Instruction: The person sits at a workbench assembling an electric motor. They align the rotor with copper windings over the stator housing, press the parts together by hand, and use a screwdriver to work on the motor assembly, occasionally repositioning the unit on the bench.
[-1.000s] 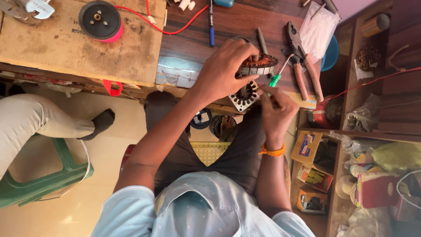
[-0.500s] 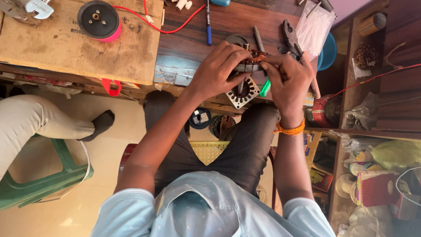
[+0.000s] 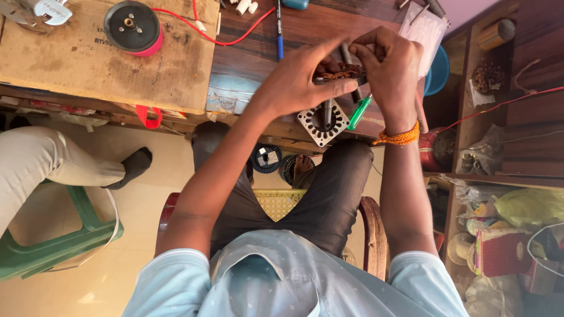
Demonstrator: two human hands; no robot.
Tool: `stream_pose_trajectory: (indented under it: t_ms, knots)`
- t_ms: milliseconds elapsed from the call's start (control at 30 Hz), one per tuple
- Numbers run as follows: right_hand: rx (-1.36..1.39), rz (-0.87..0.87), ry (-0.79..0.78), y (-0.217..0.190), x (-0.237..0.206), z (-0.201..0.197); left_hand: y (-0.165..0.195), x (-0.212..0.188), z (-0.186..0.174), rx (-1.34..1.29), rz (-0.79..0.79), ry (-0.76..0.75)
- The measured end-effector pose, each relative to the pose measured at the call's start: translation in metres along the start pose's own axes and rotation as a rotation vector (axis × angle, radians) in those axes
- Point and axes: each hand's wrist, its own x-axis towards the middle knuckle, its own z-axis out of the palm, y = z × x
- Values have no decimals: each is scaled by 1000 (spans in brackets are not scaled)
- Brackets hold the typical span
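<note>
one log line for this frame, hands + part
left hand: grips copper-wound stator | right hand: pinches its top | green screwdriver: on bench, beside toothed core

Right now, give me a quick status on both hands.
Left hand and right hand both pinching the copper-wound coil piece above the bench edge. Slotted metal core lies below. Green-handled screwdriver close beside it.

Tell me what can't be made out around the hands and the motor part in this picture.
- Copper-wound part, head view: mostly covered by the left hand and right hand; its shape is unclear.
- Green-handled tool: its tip is hidden under the right hand.
- Toothed metal disc: upper edge hidden by the left hand.
- Blue pen: cut off by the top edge.
</note>
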Motion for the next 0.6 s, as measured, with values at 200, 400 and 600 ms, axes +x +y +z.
stream_pose_trajectory:
  t_ms: [200,400,600]
  knots:
    - [84,92,36,0,-3,5,-6,17,12,274,90,303]
    - [20,128,104,-23,-17,2,-22,33,8,-88,-155,14]
    - [47,161,-15,-58,-49,-11,-24,24,-35,-75,185,-224]
